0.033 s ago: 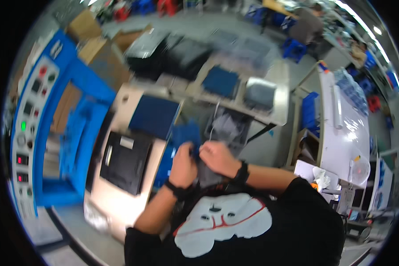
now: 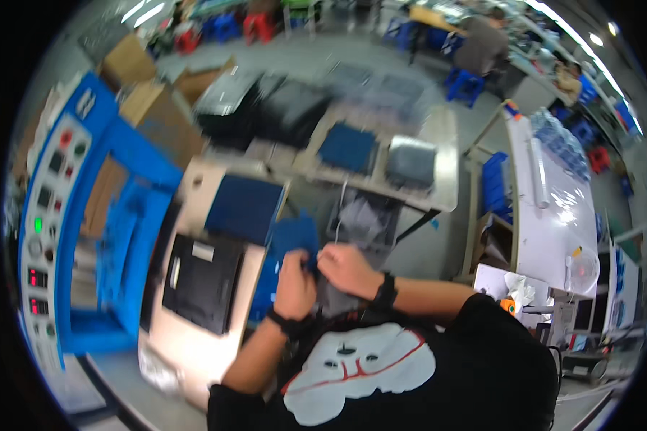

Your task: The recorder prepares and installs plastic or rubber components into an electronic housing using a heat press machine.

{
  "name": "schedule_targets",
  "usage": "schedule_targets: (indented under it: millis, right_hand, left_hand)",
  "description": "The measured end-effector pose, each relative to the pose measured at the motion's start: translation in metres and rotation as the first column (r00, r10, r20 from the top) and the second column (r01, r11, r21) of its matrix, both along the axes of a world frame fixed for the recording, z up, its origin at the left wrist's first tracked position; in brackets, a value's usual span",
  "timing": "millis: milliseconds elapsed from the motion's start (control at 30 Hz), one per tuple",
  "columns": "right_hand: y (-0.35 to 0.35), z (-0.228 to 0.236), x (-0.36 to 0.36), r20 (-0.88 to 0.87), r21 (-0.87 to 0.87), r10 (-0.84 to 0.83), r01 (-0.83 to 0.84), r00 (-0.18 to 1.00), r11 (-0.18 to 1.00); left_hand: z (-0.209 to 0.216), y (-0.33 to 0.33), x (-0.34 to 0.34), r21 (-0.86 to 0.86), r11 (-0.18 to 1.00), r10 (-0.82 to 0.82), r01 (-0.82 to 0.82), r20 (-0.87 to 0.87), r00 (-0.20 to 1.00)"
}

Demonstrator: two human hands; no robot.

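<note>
My left hand (image 2: 295, 286) and my right hand (image 2: 349, 271) are close together in front of my body, fingers curled inward. A dark bit shows between their fingertips, too small and blurred to name. Just beyond the hands is a blue, flat, cloth-like piece (image 2: 295, 235); whether they touch it I cannot tell. Below them hangs something dark grey (image 2: 334, 298), partly hidden by my right hand. Left of the hands, a dark blue flat pad (image 2: 243, 206) and a black flat plate (image 2: 201, 282) with light labels lie on a pale bench (image 2: 187, 352).
A blue machine (image 2: 86, 215) with a control panel stands at the left. Ahead, a table (image 2: 446, 158) bears a blue stack (image 2: 347, 147) and a grey stack (image 2: 411, 161). Under it sits a dark bin (image 2: 381, 224). A white-topped bench (image 2: 553, 237) is at the right; a person (image 2: 482, 47) sits far off.
The view has shifted, so the surroundings and both hands sit slightly lower in the picture. My hands stay close together with fingers curled.
</note>
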State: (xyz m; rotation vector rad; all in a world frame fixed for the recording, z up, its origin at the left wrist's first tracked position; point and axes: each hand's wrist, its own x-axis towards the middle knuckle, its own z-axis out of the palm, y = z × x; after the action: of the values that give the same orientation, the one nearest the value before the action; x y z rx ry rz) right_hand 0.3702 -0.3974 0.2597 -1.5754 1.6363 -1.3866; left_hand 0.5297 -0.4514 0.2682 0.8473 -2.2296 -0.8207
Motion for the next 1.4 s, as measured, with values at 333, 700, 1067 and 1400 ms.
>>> schedule_targets:
  millis: [333, 700, 1067, 1400]
  right_hand:
    - [0.002, 0.006, -0.009, 0.037, 0.084, 0.082, -0.085, 0.996, 0.993]
    - [-0.005, 0.008, -0.006, -0.041, 0.059, 0.029, -0.026, 0.999, 0.998]
    - [-0.005, 0.009, -0.01, -0.009, 0.062, 0.133, -0.132, 0.991, 0.989]
    - [0.003, 0.011, -0.017, 0.048, 0.038, 0.182, -0.184, 0.982, 0.982]
  left_hand:
    - [-0.01, -0.011, -0.004, 0.035, 0.997, -0.074, 0.074, 0.005, 0.997]
    - [-0.002, -0.016, -0.023, 0.106, 0.994, 0.034, -0.04, 0.061, 0.998]
    - [0.008, -0.042, -0.007, 0.178, 0.979, -0.118, 0.097, 0.112, 0.987]
    - [0.013, -0.031, 0.003, 0.172, 0.985, -0.012, -0.007, 0.108, 0.994]
